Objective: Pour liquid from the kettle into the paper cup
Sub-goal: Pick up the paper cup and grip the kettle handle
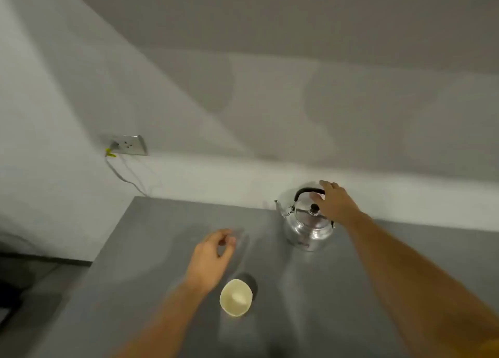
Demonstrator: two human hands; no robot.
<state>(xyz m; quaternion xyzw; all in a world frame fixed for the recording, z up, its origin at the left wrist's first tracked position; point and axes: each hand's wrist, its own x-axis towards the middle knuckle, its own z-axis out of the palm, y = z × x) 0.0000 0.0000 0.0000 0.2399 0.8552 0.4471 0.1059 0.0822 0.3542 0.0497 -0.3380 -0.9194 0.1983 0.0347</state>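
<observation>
A shiny metal kettle (307, 226) with a black handle and black lid knob stands upright at the back of the grey table (151, 249), spout pointing left. My right hand (336, 205) reaches over its handle with fingers spread, holding nothing. A white paper cup (235, 298) stands upright near the table's middle, its inside looking empty. My left hand (212, 257) hovers just left of and behind the cup, fingers loosely curled and apart, not touching it.
A white wall runs behind the table. A wall socket (129, 145) with a yellow-tagged plug and a grey cable hangs at the left. The table's left edge drops to a dark floor (32, 276).
</observation>
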